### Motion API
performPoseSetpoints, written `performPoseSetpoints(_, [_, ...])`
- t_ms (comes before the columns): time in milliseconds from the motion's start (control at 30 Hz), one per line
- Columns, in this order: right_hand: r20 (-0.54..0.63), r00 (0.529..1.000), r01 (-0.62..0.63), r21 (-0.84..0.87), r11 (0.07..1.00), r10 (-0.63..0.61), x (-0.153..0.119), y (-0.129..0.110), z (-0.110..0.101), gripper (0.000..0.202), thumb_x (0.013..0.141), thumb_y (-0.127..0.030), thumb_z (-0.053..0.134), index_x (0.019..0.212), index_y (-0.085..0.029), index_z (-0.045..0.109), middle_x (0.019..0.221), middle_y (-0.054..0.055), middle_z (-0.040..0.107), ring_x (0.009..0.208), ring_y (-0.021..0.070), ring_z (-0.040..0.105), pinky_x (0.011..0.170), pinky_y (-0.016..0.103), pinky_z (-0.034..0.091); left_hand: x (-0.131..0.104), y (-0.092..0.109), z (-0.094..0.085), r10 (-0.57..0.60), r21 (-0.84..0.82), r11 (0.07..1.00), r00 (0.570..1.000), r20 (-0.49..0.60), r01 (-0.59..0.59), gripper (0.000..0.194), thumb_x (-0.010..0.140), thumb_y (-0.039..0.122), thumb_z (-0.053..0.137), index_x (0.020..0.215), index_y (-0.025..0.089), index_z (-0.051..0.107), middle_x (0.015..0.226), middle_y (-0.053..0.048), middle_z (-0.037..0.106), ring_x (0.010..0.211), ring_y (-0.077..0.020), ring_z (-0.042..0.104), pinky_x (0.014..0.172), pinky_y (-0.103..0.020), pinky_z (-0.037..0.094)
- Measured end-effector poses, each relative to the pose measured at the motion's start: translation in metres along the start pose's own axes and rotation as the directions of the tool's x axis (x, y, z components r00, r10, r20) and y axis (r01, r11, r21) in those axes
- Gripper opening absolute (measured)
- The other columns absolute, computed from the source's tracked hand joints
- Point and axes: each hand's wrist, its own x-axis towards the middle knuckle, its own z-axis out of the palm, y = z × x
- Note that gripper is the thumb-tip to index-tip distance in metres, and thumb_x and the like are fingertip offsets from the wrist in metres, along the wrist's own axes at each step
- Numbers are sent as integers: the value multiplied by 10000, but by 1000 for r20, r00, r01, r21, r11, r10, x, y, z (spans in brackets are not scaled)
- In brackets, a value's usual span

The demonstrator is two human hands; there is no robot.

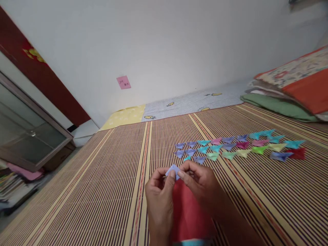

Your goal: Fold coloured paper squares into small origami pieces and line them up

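Observation:
Between both hands is a small folded piece of lavender paper [173, 168], its upper corner pointing away from me. My left hand [162, 188] pinches it from the left, thumb on top. From the right, my right hand [197, 176] grips its other edge between thumb and fingers. Below the hands lies a red sheet [191, 212], partly hidden by my right forearm. Just beyond, several folded paper pieces [214, 148] in purple, turquoise, pink, green, yellow and red stand in rows on the striped mat [123, 164].
Folded bedding [287, 102] is piled at the right against the white wall [164, 51]. A patterned cloth [176, 104] runs along the mat's far edge. At the left stand a glass-fronted cabinet [30, 126] and stacked papers [15, 184]. A pink note [123, 82] sticks to the wall.

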Motion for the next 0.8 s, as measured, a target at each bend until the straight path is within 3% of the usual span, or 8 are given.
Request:
performPoseSetpoints(267, [77, 997, -17, 17, 1000, 16, 0, -3, -2, 198, 937, -289, 558, 795, -190, 654, 673, -28, 568, 622, 130, 503, 584, 257, 408, -2, 2, -2, 83, -9, 997, 997, 7, -83, 165, 823, 304, 817, 769, 175, 729, 770, -3, 697, 755, -155, 643, 757, -248, 517])
performPoseSetpoints(500, [11, 1000, 13, -10, 1000, -13, 2, 2, 0, 210, 934, -310, 601, 762, -196, 639, 618, -47, 523, 577, 120, 464, 559, 253, 387, 0, 2, 0, 60, -3, 998, 997, 44, -60, 172, 840, 302, 803, 750, 173, 736, 728, 3, 670, 735, -150, 613, 739, -240, 507])
performPoseSetpoints(567, [20, 1000, 13, 10, 1000, -13, 2, 2, -2, 201, 929, -307, 608, 761, -199, 638, 614, -47, 525, 575, 119, 470, 560, 252, 394, 0, 1, -1, 11, -67, 998, 998, 58, -8, 193, 836, 319, 812, 753, 166, 728, 740, -6, 674, 732, -148, 611, 726, -238, 510])
performPoseSetpoints(667, [52, 999, -21, 106, 994, 16, 2, 4, -7, 235, 941, -336, 610, 747, -203, 624, 638, -31, 566, 609, 128, 533, 590, 255, 439, 0, 2, 0, -134, -327, 931, 985, 110, 163, 234, 790, 341, 859, 781, 159, 711, 743, -10, 670, 698, -140, 613, 693, -237, 516])
performPoseSetpoints(733, [92, 995, -53, 212, 976, 34, 3, 6, -12, 222, 963, -380, 602, 841, -204, 662, 685, -8, 631, 653, 149, 603, 637, 277, 496, -2, 4, 3, -216, -477, 834, 960, 179, 277, 238, 751, 298, 892, 832, 156, 719, 784, -18, 687, 706, -136, 631, 699, -240, 527])
performPoseSetpoints(800, [150, 988, -89, 311, 946, 43, 3, 8, -16, 222, 974, -410, 603, 1021, -214, 695, 729, 7, 680, 654, 164, 647, 647, 303, 535, -5, 7, 7, -221, -517, 769, 916, 336, 376, 168, 800, 249, 844, 810, 139, 716, 745, -24, 667, 673, -129, 621, 672, -235, 522])
